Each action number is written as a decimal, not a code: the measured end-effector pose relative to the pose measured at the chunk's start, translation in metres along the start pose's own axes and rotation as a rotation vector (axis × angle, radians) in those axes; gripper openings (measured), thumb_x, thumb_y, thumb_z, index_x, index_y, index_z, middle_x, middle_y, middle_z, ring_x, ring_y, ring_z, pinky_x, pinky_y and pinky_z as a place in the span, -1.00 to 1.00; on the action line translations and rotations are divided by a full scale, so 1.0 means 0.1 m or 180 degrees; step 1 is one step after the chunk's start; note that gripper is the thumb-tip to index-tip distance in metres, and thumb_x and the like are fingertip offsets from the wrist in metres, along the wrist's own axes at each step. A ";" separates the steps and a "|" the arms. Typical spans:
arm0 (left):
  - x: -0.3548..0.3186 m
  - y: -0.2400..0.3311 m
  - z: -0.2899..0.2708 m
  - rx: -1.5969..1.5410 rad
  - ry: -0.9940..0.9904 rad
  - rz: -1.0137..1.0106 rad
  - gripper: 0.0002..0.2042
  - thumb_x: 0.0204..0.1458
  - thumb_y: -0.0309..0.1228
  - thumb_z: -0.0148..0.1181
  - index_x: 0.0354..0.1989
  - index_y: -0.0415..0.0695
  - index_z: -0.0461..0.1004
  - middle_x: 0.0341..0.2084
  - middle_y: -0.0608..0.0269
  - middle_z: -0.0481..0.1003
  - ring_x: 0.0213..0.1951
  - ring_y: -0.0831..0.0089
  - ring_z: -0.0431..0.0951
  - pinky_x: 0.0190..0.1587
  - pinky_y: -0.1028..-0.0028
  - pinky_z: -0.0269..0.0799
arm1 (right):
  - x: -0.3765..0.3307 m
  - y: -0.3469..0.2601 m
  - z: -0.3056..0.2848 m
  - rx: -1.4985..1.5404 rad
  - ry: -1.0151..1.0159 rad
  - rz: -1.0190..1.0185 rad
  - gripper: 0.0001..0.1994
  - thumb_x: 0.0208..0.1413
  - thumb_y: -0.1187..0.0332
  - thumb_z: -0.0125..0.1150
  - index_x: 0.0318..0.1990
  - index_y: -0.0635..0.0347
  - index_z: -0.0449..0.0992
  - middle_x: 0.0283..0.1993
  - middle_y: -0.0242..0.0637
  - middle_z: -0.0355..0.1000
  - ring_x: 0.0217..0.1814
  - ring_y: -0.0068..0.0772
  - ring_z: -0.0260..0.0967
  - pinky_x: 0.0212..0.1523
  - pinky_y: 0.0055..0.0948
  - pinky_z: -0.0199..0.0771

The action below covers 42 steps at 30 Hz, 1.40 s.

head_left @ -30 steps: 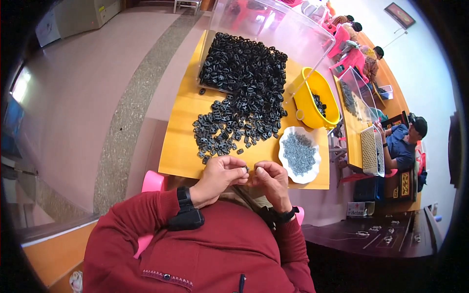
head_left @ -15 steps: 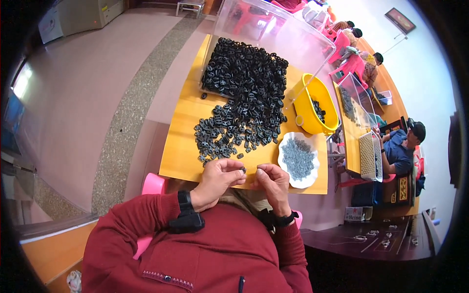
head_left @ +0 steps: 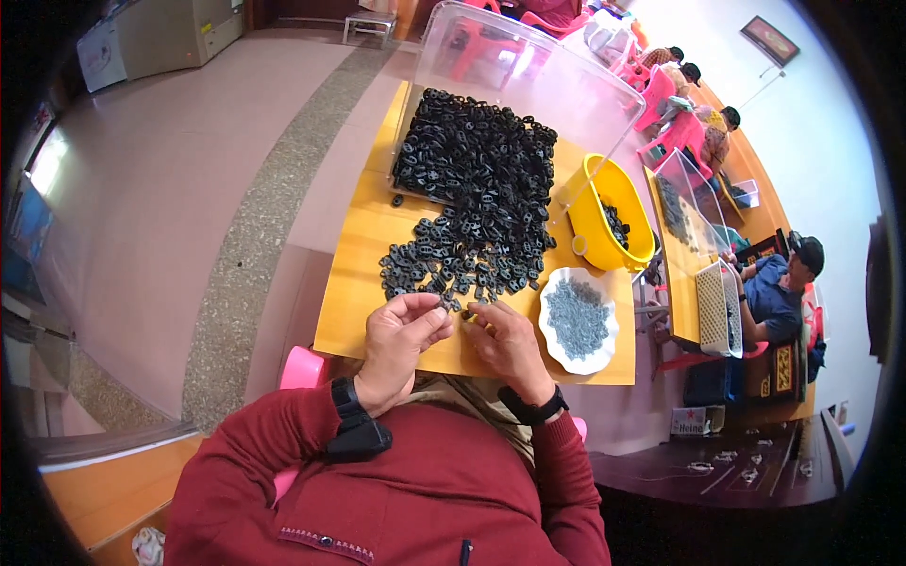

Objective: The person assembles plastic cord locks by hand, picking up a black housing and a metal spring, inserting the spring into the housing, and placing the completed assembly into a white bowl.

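Observation:
Small black oval plastic pieces with holes [head_left: 481, 217] lie in a heap that spills from a clear plastic bin [head_left: 618, 87] onto the yellow wooden table [head_left: 363, 283]. At the heap's near edge, my left hand [head_left: 392, 347] has its thumb and index finger pinched on a small black plastic piece, mostly covered by the fingertips. My right hand [head_left: 510, 351], just beside it, grips another small black plastic piece [head_left: 467, 316] at its fingertips. Right of that hand, a white scalloped dish [head_left: 612, 347] holds many tiny grey translucent parts [head_left: 576, 316].
Behind the dish stands a yellow tub [head_left: 590, 222] with some black pieces inside. Further right, a person in a blue shirt [head_left: 776, 297] sits at another table with a white perforated basket [head_left: 713, 311]. A pink stool [head_left: 302, 368] shows at my left side.
Both hands have moved forward to the near edge of the heap. My left hand has turned more upright, and a black piece now shows at my right fingertips. The view has shifted slightly.

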<state>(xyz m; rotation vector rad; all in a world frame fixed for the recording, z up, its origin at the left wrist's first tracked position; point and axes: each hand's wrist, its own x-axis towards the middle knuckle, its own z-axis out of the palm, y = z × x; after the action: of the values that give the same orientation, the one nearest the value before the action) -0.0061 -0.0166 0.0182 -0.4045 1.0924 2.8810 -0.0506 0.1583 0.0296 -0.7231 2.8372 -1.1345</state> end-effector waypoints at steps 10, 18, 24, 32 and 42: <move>0.15 0.32 -0.13 -0.0289 0.0221 0.0410 -0.83 0.07 -0.60 0.12 -0.15 -0.25 0.38 -0.34 0.18 0.49 -0.30 0.45 0.56 -0.16 0.49 0.56 | 0.09 0.06 0.04 -0.0409 0.0069 -0.0200 -0.89 0.04 0.41 0.17 -0.29 0.22 0.54 -0.37 -0.11 0.42 -0.36 -0.02 0.41 -0.31 -0.20 0.42; 0.18 0.39 -0.12 -0.0365 0.0326 0.0478 -0.84 0.07 -0.60 0.14 -0.17 -0.26 0.38 -0.37 0.20 0.49 -0.33 0.48 0.56 -0.21 0.53 0.56 | 0.21 0.00 0.04 -0.0584 0.0023 -0.0356 -0.85 0.04 0.40 0.17 -0.24 0.21 0.51 -0.37 -0.14 0.40 -0.36 -0.02 0.40 -0.32 -0.19 0.41; 0.20 0.37 -0.16 -0.0318 0.0301 0.0432 -0.83 0.07 -0.59 0.13 -0.16 -0.24 0.38 -0.35 0.22 0.49 -0.30 0.48 0.55 -0.17 0.50 0.56 | 0.38 -0.18 0.07 -0.0504 -0.0310 -0.0284 -0.80 -0.05 0.41 0.27 -0.24 0.25 0.54 -0.34 -0.16 0.45 -0.31 -0.10 0.45 -0.31 -0.29 0.43; 0.20 0.35 -0.17 -0.0336 0.0231 0.0373 -0.85 0.07 -0.59 0.13 -0.18 -0.23 0.39 -0.35 0.23 0.51 -0.32 0.51 0.55 -0.20 0.54 0.55 | 0.80 -0.12 0.02 -0.0920 0.0348 -0.0395 -0.74 -0.02 0.40 0.24 -0.15 0.25 0.50 -0.14 -0.11 0.41 -0.17 -0.01 0.43 -0.17 -0.22 0.44; 0.19 0.32 -0.18 -0.0318 0.0141 0.0326 -0.86 0.08 -0.59 0.13 -0.19 -0.23 0.40 -0.35 0.23 0.51 -0.33 0.53 0.54 -0.21 0.54 0.55 | 0.89 -0.03 0.09 -0.1248 -0.0148 -0.0108 -0.74 0.00 0.40 0.21 -0.13 0.23 0.52 -0.20 -0.13 0.45 -0.18 0.01 0.44 -0.14 -0.20 0.44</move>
<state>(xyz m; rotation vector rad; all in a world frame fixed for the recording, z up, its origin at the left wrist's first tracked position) -0.0243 -0.0535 0.0217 -0.4306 1.0069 3.0397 -0.1278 0.1137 0.0394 -0.7988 3.0490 -0.5538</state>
